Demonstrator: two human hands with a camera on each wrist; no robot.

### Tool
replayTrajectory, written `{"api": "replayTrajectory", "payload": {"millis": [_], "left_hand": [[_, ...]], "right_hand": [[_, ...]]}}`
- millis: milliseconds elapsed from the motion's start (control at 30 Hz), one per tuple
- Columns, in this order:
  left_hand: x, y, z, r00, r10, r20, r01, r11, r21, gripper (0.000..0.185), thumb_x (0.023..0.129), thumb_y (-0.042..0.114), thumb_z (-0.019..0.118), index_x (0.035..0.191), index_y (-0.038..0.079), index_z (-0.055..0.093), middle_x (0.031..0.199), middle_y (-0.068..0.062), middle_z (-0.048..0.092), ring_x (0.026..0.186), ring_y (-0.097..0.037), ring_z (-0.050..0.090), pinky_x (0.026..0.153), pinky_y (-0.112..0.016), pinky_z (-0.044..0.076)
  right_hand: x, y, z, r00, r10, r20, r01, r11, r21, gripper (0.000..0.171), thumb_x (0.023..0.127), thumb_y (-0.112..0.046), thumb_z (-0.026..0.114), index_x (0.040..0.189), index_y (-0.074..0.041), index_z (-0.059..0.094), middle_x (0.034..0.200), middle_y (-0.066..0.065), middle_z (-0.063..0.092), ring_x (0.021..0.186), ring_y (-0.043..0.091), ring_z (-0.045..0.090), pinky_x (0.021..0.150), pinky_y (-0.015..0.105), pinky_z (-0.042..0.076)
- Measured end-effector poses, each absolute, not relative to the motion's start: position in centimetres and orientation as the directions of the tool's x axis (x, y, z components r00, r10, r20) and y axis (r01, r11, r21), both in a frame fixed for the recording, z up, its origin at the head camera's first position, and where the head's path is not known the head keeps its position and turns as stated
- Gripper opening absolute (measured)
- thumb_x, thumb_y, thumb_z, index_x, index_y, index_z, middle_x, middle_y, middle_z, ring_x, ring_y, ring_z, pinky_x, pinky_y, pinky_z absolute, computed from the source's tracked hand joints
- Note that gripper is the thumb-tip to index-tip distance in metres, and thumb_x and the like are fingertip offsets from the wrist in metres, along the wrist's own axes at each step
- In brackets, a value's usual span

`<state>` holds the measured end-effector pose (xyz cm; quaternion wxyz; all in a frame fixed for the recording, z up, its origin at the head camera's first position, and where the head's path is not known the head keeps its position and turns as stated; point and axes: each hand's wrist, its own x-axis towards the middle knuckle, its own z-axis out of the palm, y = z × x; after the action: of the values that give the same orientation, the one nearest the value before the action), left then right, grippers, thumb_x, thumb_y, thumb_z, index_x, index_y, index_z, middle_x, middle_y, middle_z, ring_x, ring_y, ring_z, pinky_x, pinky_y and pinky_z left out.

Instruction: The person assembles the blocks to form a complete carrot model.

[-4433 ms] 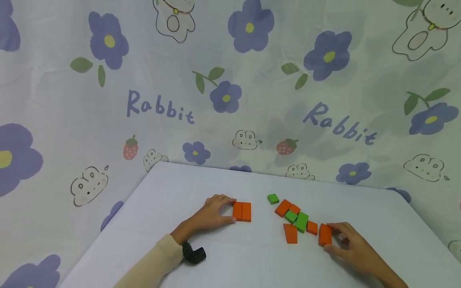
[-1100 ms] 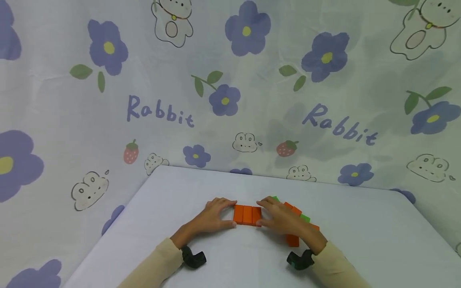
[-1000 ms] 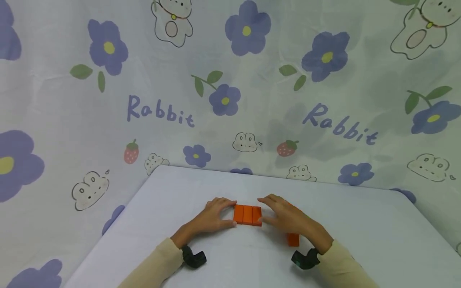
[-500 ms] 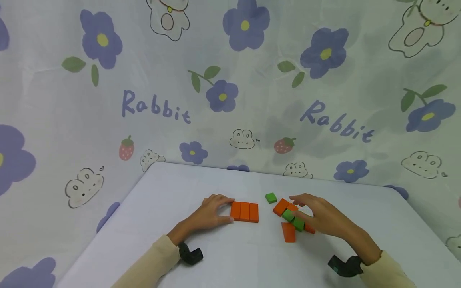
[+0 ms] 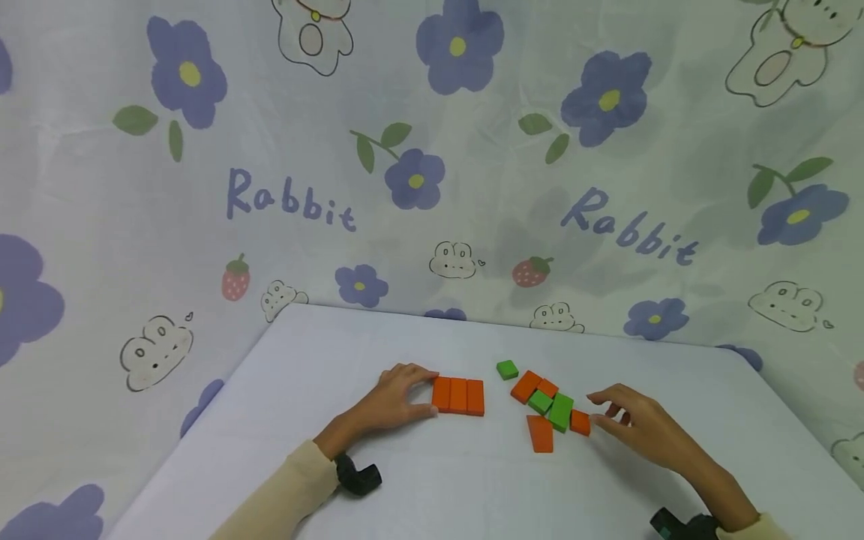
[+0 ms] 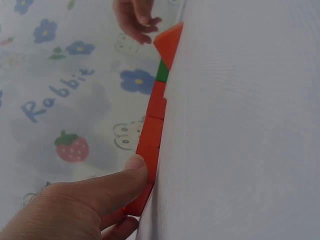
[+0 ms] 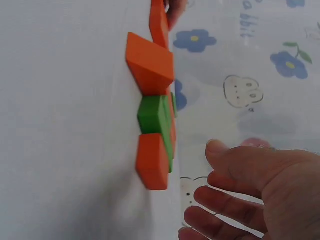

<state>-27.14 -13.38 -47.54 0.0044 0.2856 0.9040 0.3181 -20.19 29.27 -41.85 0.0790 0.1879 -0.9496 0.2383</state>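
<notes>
Three orange blocks lie side by side in a row [image 5: 458, 395] on the white table [image 5: 418, 480]. My left hand [image 5: 427, 391] holds the row's left end, thumb on the near edge and fingers on the far edge; in the left wrist view its thumb [image 6: 127, 175] presses the orange row [image 6: 150, 137]. My right hand [image 5: 604, 416] hovers with spread fingers and holds nothing, just right of a small orange block [image 5: 580, 422]. In the right wrist view that hand [image 7: 202, 172] is beside the small orange block [image 7: 152, 162] and a green block [image 7: 155, 117].
A loose pile lies right of the row: a green square [image 5: 507, 369], an orange slab [image 5: 526, 386], two green blocks [image 5: 553, 407] and an orange trapezoid [image 5: 540, 433]. A flower-print cloth [image 5: 432, 187] hangs behind the table's far edge.
My right hand added a third orange block to the row, then drew back right to the loose pile with nothing in it. The left hand has stayed at the row's left end.
</notes>
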Motion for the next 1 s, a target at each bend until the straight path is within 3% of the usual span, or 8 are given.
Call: {"api": "replayTrajectory", "payload": {"millis": [200,367,600,1000], "left_hand": [[-27.1,-13.8,-47.9,-0.836,0.519,0.178,0.518,0.640,0.568,0.062,0.087,0.044,0.075,0.141,0.019,0.057,0.140,-0.005,0.057,0.132,-0.028,0.047,0.104,-0.053,0.034],[-26.9,-14.1,-48.2,-0.841,0.513,0.171,0.511,0.650,0.563,0.062,0.087,0.045,0.074,0.141,0.019,0.057,0.140,-0.005,0.057,0.132,-0.028,0.047,0.104,-0.053,0.034],[-26.6,-14.1,-48.6,-0.846,0.513,0.147,0.494,0.647,0.581,0.063,0.087,0.046,0.074,0.141,0.019,0.056,0.141,-0.004,0.056,0.133,-0.028,0.046,0.105,-0.053,0.033],[-27.7,-13.3,-47.7,-0.838,0.522,0.161,0.515,0.656,0.551,0.064,0.088,0.048,0.072,0.143,0.021,0.055,0.142,-0.004,0.055,0.133,-0.027,0.046,0.104,-0.051,0.034]], "right_hand": [[-20.2,30.1,-45.6,-0.923,-0.284,0.259,-0.381,0.766,-0.517,0.033,0.088,-0.019,0.076,0.118,-0.008,0.069,0.110,0.003,0.068,0.086,-0.003,0.059,0.068,0.020,0.053],[-20.5,30.1,-47.4,-0.907,-0.283,0.311,-0.413,0.741,-0.530,0.036,0.089,-0.021,0.076,0.121,-0.007,0.068,0.111,0.004,0.068,0.088,-0.004,0.057,0.066,0.020,0.051],[-20.3,29.7,-48.1,-0.928,-0.259,0.269,-0.367,0.758,-0.539,0.035,0.090,-0.030,0.075,0.121,-0.014,0.069,0.111,-0.002,0.067,0.091,-0.005,0.053,0.066,0.020,0.046],[-20.6,30.4,-47.9,-0.913,-0.241,0.329,-0.384,0.780,-0.494,0.034,0.088,-0.027,0.077,0.119,-0.017,0.069,0.109,-0.006,0.063,0.088,-0.001,0.048,0.065,0.019,0.045]]}}
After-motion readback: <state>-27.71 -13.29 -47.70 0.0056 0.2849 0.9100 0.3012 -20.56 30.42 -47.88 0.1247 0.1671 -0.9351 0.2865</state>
